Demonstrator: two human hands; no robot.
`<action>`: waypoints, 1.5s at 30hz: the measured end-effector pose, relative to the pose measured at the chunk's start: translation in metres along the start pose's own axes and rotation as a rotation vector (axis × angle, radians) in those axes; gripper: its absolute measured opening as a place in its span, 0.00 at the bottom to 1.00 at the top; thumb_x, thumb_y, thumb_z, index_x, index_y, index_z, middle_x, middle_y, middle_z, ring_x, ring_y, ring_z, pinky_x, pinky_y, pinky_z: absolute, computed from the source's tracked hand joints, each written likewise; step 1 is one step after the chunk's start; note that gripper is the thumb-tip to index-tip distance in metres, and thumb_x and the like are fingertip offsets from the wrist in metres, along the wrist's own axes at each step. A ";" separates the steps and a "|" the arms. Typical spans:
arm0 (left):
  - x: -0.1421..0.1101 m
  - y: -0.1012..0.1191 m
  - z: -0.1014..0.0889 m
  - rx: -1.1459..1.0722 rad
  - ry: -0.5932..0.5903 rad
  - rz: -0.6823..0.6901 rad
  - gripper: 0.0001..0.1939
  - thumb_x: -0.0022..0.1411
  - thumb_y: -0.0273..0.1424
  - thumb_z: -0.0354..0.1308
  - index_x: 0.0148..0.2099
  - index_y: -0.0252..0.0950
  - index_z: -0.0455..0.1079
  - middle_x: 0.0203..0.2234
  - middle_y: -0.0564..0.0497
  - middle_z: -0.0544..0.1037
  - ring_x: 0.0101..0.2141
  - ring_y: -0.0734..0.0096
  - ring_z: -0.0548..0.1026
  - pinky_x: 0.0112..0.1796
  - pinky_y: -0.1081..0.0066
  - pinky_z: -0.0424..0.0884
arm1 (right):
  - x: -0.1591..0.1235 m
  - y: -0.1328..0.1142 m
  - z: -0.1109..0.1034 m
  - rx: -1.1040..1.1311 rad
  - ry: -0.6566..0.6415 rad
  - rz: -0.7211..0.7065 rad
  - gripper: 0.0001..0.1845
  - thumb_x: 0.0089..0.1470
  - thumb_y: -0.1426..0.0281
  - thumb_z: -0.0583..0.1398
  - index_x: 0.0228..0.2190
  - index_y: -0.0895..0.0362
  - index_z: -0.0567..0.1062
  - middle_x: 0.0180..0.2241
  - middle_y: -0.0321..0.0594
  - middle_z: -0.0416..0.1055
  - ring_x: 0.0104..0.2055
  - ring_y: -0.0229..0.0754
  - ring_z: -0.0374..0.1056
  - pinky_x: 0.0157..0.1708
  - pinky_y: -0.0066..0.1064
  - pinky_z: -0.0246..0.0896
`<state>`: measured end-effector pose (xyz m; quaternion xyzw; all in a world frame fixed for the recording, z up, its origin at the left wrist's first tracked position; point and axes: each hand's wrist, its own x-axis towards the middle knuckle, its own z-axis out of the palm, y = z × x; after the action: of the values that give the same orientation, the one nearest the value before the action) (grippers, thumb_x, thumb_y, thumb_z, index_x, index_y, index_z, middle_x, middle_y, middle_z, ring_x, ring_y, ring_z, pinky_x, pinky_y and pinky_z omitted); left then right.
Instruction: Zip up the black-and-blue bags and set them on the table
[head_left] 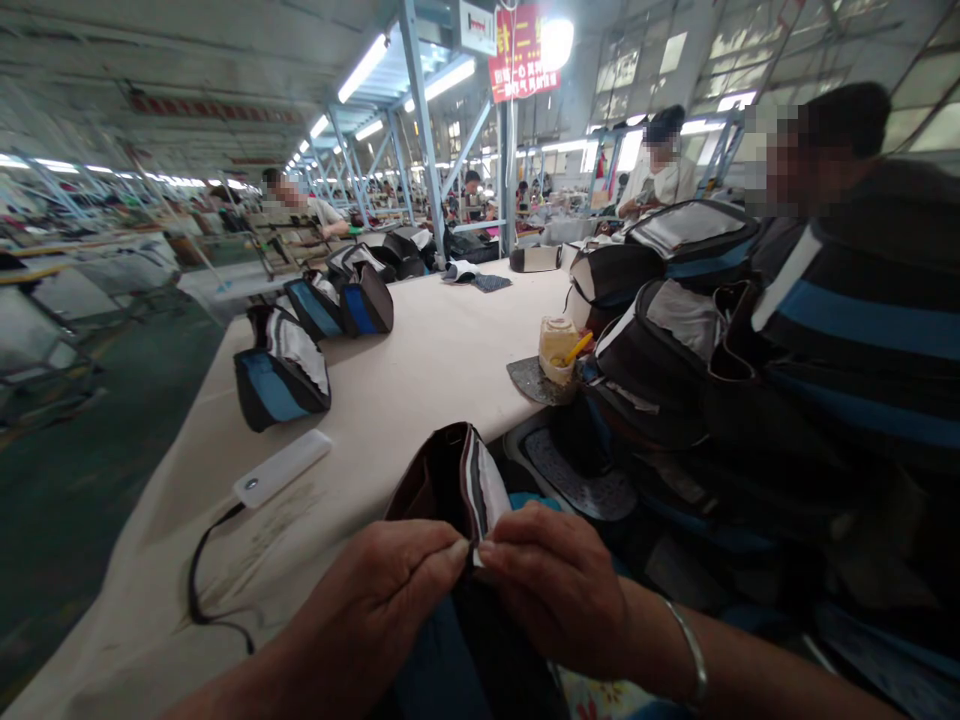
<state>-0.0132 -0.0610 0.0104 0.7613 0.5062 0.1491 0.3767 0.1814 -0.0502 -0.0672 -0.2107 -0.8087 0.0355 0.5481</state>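
Note:
A black and blue fabric bag [480, 640], partly sewn by its look, stands upright before me with its dark mouth and white lining edge facing up. My left hand [405, 570] pinches the near edge of that mouth between thumb and fingers. Right beside it, my right hand [551, 575] grips the same edge, its thumb and fingertips meeting the left thumb. A small white bit shows between the fingertips; what it is I cannot make out. The lower part of the bag is hidden behind both hands and wrists.
Several similar bags [281, 370] stand along the table's [420, 350] left side. A white power bank [281, 468] with a black cable lies nearer. At right, a glue container [556, 350] with a yellow-handled tool sits by a large bag pile [675, 350]. A co-worker [847, 150] is beyond.

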 end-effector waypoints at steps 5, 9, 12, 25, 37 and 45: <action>-0.002 0.004 -0.003 -0.129 0.027 0.016 0.21 0.68 0.42 0.43 0.25 0.36 0.60 0.22 0.52 0.66 0.26 0.70 0.65 0.29 0.75 0.63 | 0.000 -0.008 -0.003 -0.080 -0.114 -0.001 0.08 0.62 0.77 0.56 0.43 0.60 0.71 0.35 0.45 0.72 0.34 0.39 0.68 0.34 0.31 0.66; -0.004 -0.001 -0.006 -0.105 -0.019 0.002 0.21 0.69 0.42 0.44 0.27 0.35 0.63 0.25 0.52 0.70 0.29 0.70 0.68 0.32 0.75 0.64 | 0.002 -0.018 -0.007 -0.178 -0.279 -0.101 0.10 0.61 0.78 0.53 0.42 0.65 0.72 0.34 0.50 0.72 0.36 0.45 0.68 0.36 0.37 0.67; -0.004 -0.006 -0.005 -0.025 -0.062 -0.010 0.20 0.68 0.43 0.50 0.30 0.34 0.66 0.26 0.53 0.69 0.29 0.71 0.68 0.30 0.75 0.61 | 0.002 -0.024 -0.006 -0.212 -0.268 -0.135 0.15 0.60 0.79 0.49 0.44 0.71 0.72 0.33 0.54 0.72 0.36 0.50 0.68 0.34 0.41 0.67; -0.005 -0.006 0.001 0.031 -0.028 -0.113 0.16 0.66 0.36 0.48 0.27 0.34 0.61 0.22 0.55 0.62 0.26 0.74 0.62 0.26 0.73 0.54 | 0.006 -0.003 -0.005 0.079 -0.129 0.061 0.12 0.60 0.80 0.56 0.45 0.61 0.70 0.37 0.46 0.72 0.39 0.40 0.68 0.38 0.29 0.67; -0.003 -0.005 0.006 0.131 -0.003 -0.101 0.13 0.62 0.33 0.47 0.25 0.35 0.57 0.21 0.55 0.61 0.25 0.74 0.61 0.26 0.72 0.52 | 0.033 0.002 -0.022 -0.054 -0.488 -0.099 0.10 0.63 0.80 0.51 0.44 0.64 0.69 0.36 0.47 0.69 0.36 0.40 0.64 0.33 0.29 0.62; -0.001 -0.002 0.007 0.088 0.001 -0.094 0.10 0.58 0.32 0.47 0.27 0.34 0.63 0.22 0.54 0.65 0.26 0.72 0.64 0.26 0.72 0.54 | 0.045 0.018 -0.012 -0.200 -0.545 -0.364 0.10 0.59 0.77 0.50 0.29 0.62 0.69 0.26 0.42 0.60 0.28 0.43 0.52 0.27 0.35 0.52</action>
<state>-0.0111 -0.0640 0.0044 0.7523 0.5478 0.1093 0.3493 0.1838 -0.0192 -0.0287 -0.0987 -0.9491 -0.0875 0.2860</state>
